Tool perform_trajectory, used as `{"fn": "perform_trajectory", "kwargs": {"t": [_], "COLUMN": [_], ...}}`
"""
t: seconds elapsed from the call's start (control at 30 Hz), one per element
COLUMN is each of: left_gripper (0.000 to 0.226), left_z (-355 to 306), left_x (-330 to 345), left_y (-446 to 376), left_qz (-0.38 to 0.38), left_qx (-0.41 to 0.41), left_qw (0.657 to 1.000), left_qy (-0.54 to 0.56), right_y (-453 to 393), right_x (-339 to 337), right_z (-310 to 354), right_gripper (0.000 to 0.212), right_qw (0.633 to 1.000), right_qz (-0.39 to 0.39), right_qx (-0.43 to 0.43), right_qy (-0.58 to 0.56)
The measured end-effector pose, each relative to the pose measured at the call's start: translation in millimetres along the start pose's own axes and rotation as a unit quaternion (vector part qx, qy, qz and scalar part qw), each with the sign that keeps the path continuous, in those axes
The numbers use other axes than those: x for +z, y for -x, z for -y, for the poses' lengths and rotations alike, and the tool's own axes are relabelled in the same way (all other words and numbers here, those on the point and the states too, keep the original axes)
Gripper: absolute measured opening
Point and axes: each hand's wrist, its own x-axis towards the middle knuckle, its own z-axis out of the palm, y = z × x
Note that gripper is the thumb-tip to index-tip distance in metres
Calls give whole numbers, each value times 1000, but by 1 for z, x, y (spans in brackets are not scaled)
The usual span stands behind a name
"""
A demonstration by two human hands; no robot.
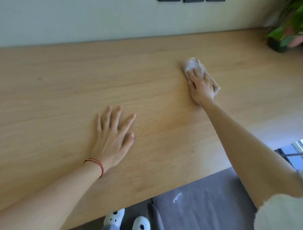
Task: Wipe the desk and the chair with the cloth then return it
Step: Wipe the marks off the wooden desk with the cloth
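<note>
While the cloth (192,64) lies beneath it, the right grip (201,85) presses flat, uncurled.

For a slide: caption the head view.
Right hand presses a cloth on the wooden desk, left hand rests flat; potted plant at far right.

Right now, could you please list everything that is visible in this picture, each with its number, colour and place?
desk: one, light wood, fills most of the view
cloth: one, pale beige, on the desk at the far right
potted plant: one, green and pink leaves, dark pot, far right corner of the desk
wall: one, pale grey-green, behind the desk
dark panels: three, at the top edge of the wall, cut off
grey seat: one, below the desk's near edge
slippers: two, white with black spots, bottom edge
bracelet: one, red, left wrist
left hand: flat on the desk, fingers spread
right hand: presses on the cloth
</note>
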Motion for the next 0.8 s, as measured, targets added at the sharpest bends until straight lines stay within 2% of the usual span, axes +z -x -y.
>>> {"fn": "perform_trajectory", "kwargs": {"t": [0.1,0.17,0.23,0.3,0.37,0.47,0.57,0.63,0.7,0.8], "left_gripper": [58,59,60,61,61,60,60,59,59,60], "left_z": [-1,-3,-3,-3,-3,-4,-4,-3,-3,-3], "left_x": [-2,-6,-9,-10,-11,-11,-9,-8,-7,-7], "left_y": [1,-1,-2,-2,-3,-4,-3,-3,-2,-1], "left_qz": [6,20,27,34,38,31,29,22,18,15], "left_qx": [-10,-9,-8,-8,-5,-9,-8,-10,-12,-8], "left_qw": [1000,1000,1000,999,999,999,1000,1000,1000,1000], "left_qy": [-1,2,-2,-9,-9,3,7,8,6,1], "right_y": [18,55,95,110,93,34,-12,-13,14,98], "right_x": [15,19,15,0,-17,-28,-12,9,23,22], "right_z": [57,71,53,9,-40,-70,-19,40,92,95], "right_gripper": [42,41,40,42,45,42,40,41,41,40], "right_qw": [991,979,963,959,981,1000,998,1000,995,973], "right_qz": [20,31,53,59,43,-9,-28,-15,6,33], "right_qx": [-126,-192,-257,-272,-185,15,51,1,-96,-220], "right_qy": [-43,-56,-57,-50,-33,-13,-18,-22,-40,-58]}}
